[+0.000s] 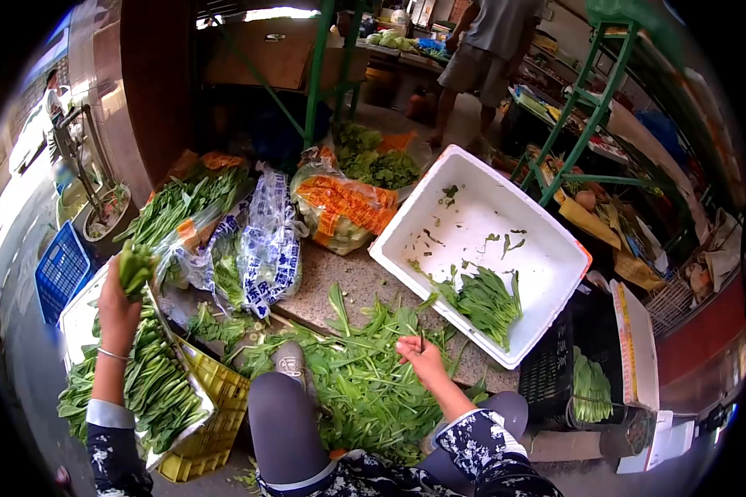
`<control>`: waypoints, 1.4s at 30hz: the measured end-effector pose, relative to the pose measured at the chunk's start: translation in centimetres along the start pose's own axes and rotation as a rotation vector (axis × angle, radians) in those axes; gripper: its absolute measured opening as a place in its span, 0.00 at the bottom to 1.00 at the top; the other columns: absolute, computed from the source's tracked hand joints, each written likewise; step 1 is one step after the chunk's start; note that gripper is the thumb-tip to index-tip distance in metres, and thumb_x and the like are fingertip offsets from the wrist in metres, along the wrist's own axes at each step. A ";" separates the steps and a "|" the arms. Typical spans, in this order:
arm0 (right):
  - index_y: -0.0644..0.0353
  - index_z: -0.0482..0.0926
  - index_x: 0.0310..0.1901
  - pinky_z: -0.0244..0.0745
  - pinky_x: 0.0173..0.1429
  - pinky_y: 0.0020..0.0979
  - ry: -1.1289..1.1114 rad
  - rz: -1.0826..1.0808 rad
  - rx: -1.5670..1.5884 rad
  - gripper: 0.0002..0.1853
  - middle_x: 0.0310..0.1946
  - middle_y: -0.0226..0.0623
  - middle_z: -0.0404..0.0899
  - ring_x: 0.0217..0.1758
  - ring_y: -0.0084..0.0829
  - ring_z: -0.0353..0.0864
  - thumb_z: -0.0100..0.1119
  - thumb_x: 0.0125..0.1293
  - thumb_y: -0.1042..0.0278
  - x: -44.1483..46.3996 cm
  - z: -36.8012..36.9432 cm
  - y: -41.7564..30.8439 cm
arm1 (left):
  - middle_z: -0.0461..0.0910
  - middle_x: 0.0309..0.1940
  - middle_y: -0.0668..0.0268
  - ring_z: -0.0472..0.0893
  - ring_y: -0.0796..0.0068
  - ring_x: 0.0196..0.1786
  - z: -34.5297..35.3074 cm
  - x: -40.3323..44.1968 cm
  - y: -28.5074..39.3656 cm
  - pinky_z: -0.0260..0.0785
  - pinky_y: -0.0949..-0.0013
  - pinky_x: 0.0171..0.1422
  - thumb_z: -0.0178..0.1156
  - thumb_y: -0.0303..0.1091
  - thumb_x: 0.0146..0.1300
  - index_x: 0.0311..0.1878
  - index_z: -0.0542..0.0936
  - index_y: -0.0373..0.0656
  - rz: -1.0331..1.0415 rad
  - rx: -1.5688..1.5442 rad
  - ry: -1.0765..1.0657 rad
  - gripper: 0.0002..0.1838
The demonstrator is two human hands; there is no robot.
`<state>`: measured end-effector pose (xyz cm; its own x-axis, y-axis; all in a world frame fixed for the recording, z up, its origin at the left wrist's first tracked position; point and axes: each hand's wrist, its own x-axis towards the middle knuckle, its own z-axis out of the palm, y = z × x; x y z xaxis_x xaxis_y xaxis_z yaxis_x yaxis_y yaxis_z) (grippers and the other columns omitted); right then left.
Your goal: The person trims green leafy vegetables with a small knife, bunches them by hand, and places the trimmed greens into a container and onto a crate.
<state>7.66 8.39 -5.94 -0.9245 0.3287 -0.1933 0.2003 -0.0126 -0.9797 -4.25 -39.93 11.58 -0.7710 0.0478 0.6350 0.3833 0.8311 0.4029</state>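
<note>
My left hand (118, 305) is closed round a bunch of leafy greens (136, 270), raised over a white foam box (192, 396) heaped with more greens (153, 373). That box sits on a yellow plastic crate (203, 443). My right hand (425, 362) has its fingers pinched together above a pile of loose green leaves (365, 373) between my knees. A thin dark sliver shows at those fingertips; I cannot make out what it is. Beyond it, a tilted white foam box (472, 207) holds a bunch of greens (482, 302) and scattered leaf scraps.
Plastic bags of vegetables (269, 240) stand on the stone step. A black crate (547, 373) with greens is at the right. A blue crate (64, 273) lies at the far left. Green metal frames (588, 108) rise behind, and a person (489, 58) stands at the back.
</note>
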 end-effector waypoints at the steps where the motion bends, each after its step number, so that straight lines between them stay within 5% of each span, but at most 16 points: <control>1: 0.66 0.74 0.43 0.70 0.30 0.22 -0.025 0.000 0.000 0.19 0.30 0.33 0.77 0.25 0.19 0.73 0.64 0.54 0.62 -0.4 0.3 1.2 | 0.75 0.42 0.54 0.75 0.53 0.45 -2.6 -0.5 -2.7 0.68 0.62 0.47 0.57 0.19 0.46 0.55 0.65 0.41 -0.005 0.146 0.007 0.29; 4: 0.69 0.73 0.42 0.73 0.31 0.22 -0.082 0.089 -0.079 0.17 0.33 0.35 0.78 0.29 0.21 0.75 0.63 0.55 0.67 -1.0 1.5 2.6 | 0.75 0.43 0.56 0.75 0.54 0.45 -8.4 -3.3 -11.4 0.67 0.61 0.44 0.55 0.20 0.47 0.54 0.66 0.42 -0.061 0.616 0.089 0.27; 9: 0.66 0.74 0.40 0.73 0.28 0.23 -0.088 0.118 -0.197 0.13 0.30 0.33 0.77 0.28 0.22 0.75 0.61 0.56 0.68 -2.6 1.2 4.3 | 0.74 0.46 0.59 0.74 0.60 0.48 -14.6 -8.0 -18.2 0.65 0.59 0.47 0.44 0.24 0.56 0.54 0.67 0.46 -0.288 0.922 -0.060 0.20; 10: 0.65 0.74 0.38 0.72 0.28 0.23 -0.073 0.095 -0.265 0.12 0.28 0.32 0.76 0.26 0.22 0.74 0.60 0.56 0.67 -3.2 1.5 4.0 | 0.74 0.43 0.61 0.74 0.62 0.47 -15.0 -9.5 -21.0 0.65 0.59 0.46 0.44 0.25 0.56 0.54 0.66 0.48 -0.174 1.036 0.006 0.20; 12: 0.65 0.73 0.37 0.71 0.27 0.23 -0.079 0.161 -0.323 0.11 0.26 0.32 0.74 0.24 0.21 0.72 0.59 0.57 0.67 -3.0 0.3 5.9 | 0.72 0.33 0.64 0.76 0.65 0.41 -15.7 -9.6 -20.9 0.65 0.59 0.42 0.46 0.28 0.57 0.47 0.67 0.49 -0.301 1.083 -0.108 0.13; 17: 0.66 0.72 0.40 0.69 0.24 0.20 -0.068 0.247 -0.420 0.12 0.28 0.32 0.75 0.26 0.19 0.73 0.59 0.56 0.71 -3.9 0.0 7.2 | 0.69 0.39 0.64 0.75 0.68 0.45 -14.8 -9.2 -24.3 0.64 0.62 0.43 0.47 0.29 0.57 0.46 0.68 0.55 -0.357 1.139 -0.294 0.13; 22: 0.68 0.72 0.42 0.69 0.25 0.19 -0.085 0.287 -0.422 0.14 0.28 0.32 0.76 0.25 0.19 0.73 0.61 0.55 0.72 -4.3 0.2 8.7 | 0.69 0.42 0.60 0.68 0.65 0.53 -11.9 -11.4 -30.1 0.55 0.53 0.57 0.46 0.30 0.57 0.45 0.73 0.57 -0.258 1.204 -0.293 0.13; 24: 0.68 0.74 0.41 0.69 0.25 0.19 -0.087 0.312 -0.438 0.16 0.27 0.34 0.77 0.23 0.19 0.73 0.64 0.53 0.70 -4.5 1.2 7.4 | 0.68 0.51 0.59 0.66 0.62 0.56 -10.7 -13.3 -33.9 0.48 0.51 0.62 0.44 0.31 0.60 0.44 0.76 0.55 -0.394 1.046 -0.319 0.13; 27: 0.65 0.77 0.39 0.71 0.31 0.22 -0.091 0.177 -0.737 0.17 0.25 0.32 0.78 0.25 0.19 0.74 0.66 0.51 0.62 -4.3 1.2 9.0 | 0.65 0.57 0.58 0.62 0.63 0.60 -9.3 -13.1 -34.4 0.45 0.52 0.63 0.40 0.33 0.63 0.51 0.73 0.57 -0.700 1.203 -0.496 0.16; 29: 0.62 0.77 0.40 0.69 0.27 0.20 -0.102 0.194 -0.621 0.16 0.24 0.30 0.77 0.21 0.17 0.72 0.65 0.53 0.62 -4.5 2.3 8.3 | 0.60 0.62 0.63 0.55 0.67 0.67 -9.4 -12.9 -36.8 0.45 0.45 0.63 0.37 0.38 0.65 0.60 0.65 0.61 -0.818 1.277 -0.685 0.20; 34: 0.63 0.77 0.39 0.69 0.32 0.24 -0.103 0.212 -0.639 0.18 0.25 0.31 0.76 0.25 0.21 0.72 0.64 0.52 0.58 -4.8 2.7 8.3 | 0.54 0.66 0.68 0.49 0.66 0.69 -9.0 -11.6 -41.6 0.44 0.35 0.61 0.36 0.31 0.62 0.64 0.58 0.64 -0.740 1.324 -0.488 0.26; 35: 0.62 0.77 0.39 0.69 0.32 0.25 -0.126 0.254 -0.614 0.18 0.24 0.31 0.75 0.24 0.22 0.71 0.63 0.52 0.58 -4.9 2.9 8.1 | 0.58 0.64 0.65 0.56 0.63 0.66 -9.0 -9.1 -38.3 0.49 0.43 0.63 0.41 0.26 0.59 0.63 0.61 0.58 -0.700 1.173 -0.430 0.28; 38: 0.62 0.77 0.38 0.68 0.31 0.25 -0.154 0.192 -0.676 0.18 0.23 0.31 0.75 0.24 0.21 0.70 0.63 0.52 0.57 -5.4 2.6 8.2 | 0.69 0.54 0.56 0.67 0.59 0.58 -7.1 -5.4 -37.7 0.55 0.65 0.65 0.49 0.18 0.52 0.56 0.68 0.39 -0.145 0.561 0.001 0.25; 42: 0.62 0.77 0.38 0.68 0.31 0.24 -0.145 0.236 -0.531 0.17 0.23 0.30 0.74 0.24 0.19 0.69 0.63 0.53 0.57 -5.9 1.8 9.0 | 0.73 0.49 0.62 0.72 0.73 0.53 -3.2 2.1 -11.1 0.61 0.71 0.59 0.48 0.25 0.63 0.50 0.71 0.36 -0.100 -0.358 -0.124 0.13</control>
<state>14.30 4.63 -13.67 -0.8625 0.2420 -0.4444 0.5060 0.4163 -0.7554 -8.49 -50.83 10.50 -0.8608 0.0607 0.5052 0.4392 0.5902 0.6774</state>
